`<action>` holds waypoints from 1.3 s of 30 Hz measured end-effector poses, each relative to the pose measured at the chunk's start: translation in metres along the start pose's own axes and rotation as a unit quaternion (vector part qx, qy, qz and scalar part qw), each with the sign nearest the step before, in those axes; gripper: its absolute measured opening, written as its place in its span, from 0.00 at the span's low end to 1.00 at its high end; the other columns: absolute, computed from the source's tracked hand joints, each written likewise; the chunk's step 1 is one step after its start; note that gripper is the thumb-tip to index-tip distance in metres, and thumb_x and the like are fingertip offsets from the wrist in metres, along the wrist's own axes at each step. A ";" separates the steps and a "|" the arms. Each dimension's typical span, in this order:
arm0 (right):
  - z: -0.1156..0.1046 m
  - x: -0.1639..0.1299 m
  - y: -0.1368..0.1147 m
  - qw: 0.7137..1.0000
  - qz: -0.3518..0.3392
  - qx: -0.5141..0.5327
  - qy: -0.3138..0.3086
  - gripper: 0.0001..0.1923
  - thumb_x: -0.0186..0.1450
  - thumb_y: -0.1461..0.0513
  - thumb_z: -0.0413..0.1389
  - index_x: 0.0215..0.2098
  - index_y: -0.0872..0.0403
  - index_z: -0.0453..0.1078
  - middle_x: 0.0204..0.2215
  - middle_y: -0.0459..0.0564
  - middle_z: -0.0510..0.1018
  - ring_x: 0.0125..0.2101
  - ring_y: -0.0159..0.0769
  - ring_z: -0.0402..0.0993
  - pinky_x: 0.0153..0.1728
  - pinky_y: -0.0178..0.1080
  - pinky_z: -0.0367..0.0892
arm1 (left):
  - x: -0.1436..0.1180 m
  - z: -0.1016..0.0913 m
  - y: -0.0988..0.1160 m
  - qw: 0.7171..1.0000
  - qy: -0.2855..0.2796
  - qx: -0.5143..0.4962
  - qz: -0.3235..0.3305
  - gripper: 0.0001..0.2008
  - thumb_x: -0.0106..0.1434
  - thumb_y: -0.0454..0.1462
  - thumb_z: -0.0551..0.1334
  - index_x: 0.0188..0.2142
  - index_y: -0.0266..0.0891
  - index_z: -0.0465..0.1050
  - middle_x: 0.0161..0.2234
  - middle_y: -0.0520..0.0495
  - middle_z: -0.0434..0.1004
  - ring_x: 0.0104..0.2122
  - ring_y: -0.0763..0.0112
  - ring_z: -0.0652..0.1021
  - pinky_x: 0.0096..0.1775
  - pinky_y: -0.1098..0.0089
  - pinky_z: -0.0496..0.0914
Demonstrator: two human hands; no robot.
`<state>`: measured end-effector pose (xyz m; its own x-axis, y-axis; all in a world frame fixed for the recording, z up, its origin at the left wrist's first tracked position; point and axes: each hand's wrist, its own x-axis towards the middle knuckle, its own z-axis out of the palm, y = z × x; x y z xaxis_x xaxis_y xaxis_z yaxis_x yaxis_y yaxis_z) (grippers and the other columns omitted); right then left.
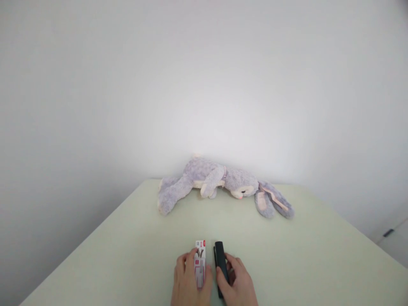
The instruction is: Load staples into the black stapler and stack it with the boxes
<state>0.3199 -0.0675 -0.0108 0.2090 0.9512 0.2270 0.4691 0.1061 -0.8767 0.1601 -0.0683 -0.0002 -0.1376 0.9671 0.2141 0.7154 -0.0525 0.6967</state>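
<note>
Near the front of the pale green table, my left hand (187,280) grips a small white and red box (200,265) with printing on it, the thumb along one side and the fingers along the other. Just to its right, my right hand (238,282) is closed around a black stapler (220,259) that lies on its side, pointing away from me. A narrow gap separates the box and the stapler. Both wrists run out of the picture at the bottom.
A grey-lilac plush rabbit (207,174) lies on its side along the back of the table (127,246), ears to the right. A plain white wall (204,85) rises behind. At the far right is a pale surface with a dark handle (388,233).
</note>
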 end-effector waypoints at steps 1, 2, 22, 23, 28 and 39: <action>-0.005 0.000 0.005 1.000 0.006 -0.003 0.026 0.22 0.62 0.53 0.57 0.49 0.56 0.77 0.32 0.51 0.78 0.30 0.40 0.75 0.34 0.38 0.71 | -0.002 0.004 -0.003 1.000 0.004 0.024 0.009 0.28 0.64 0.45 0.56 0.62 0.36 0.64 0.56 0.34 0.70 0.56 0.52 0.75 0.59 0.53 0.68; -0.010 -0.001 0.010 0.999 0.011 -0.003 0.047 0.22 0.62 0.52 0.56 0.48 0.56 0.78 0.32 0.50 0.77 0.29 0.40 0.74 0.33 0.39 0.71 | -0.003 0.006 -0.008 0.999 -0.007 0.038 0.019 0.29 0.63 0.43 0.58 0.62 0.36 0.63 0.55 0.34 0.70 0.55 0.52 0.75 0.58 0.54 0.69; -0.024 -0.005 0.029 0.997 0.037 0.019 0.059 0.27 0.64 0.45 0.54 0.48 0.57 0.77 0.28 0.47 0.73 0.26 0.38 0.71 0.28 0.38 0.67 | 0.038 -0.058 -0.071 0.979 0.027 0.183 0.084 0.22 0.67 0.42 0.56 0.59 0.50 0.70 0.53 0.46 0.73 0.51 0.59 0.75 0.52 0.57 0.69; -0.024 -0.006 0.029 0.997 0.038 0.019 0.059 0.27 0.64 0.46 0.54 0.48 0.56 0.77 0.28 0.47 0.72 0.26 0.38 0.71 0.28 0.38 0.67 | 0.030 -0.060 -0.077 0.978 0.013 0.192 0.084 0.21 0.66 0.43 0.57 0.58 0.51 0.71 0.53 0.46 0.74 0.51 0.59 0.75 0.51 0.57 0.69; -0.021 -0.007 0.032 0.995 0.057 0.037 0.068 0.28 0.61 0.47 0.55 0.51 0.56 0.74 0.29 0.47 0.73 0.26 0.38 0.71 0.26 0.38 0.66 | 0.008 -0.061 -0.093 0.973 0.004 0.223 0.062 0.20 0.67 0.44 0.56 0.56 0.56 0.75 0.56 0.47 0.75 0.54 0.56 0.74 0.52 0.54 0.68; -0.025 -0.008 0.027 0.994 0.064 0.040 0.074 0.27 0.59 0.49 0.56 0.53 0.54 0.69 0.27 0.42 0.70 0.18 0.32 0.64 0.20 0.36 0.61 | 0.011 -0.009 -0.029 0.969 -0.002 0.181 0.169 0.23 0.67 0.44 0.61 0.61 0.59 0.71 0.58 0.48 0.76 0.54 0.56 0.75 0.57 0.52 0.66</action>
<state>0.3527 -0.0793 -0.0254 0.3889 0.9063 0.1653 0.3616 0.0148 -0.9322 0.1315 -0.0587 -0.0121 0.1489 0.9105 0.3858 0.9123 -0.2770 0.3016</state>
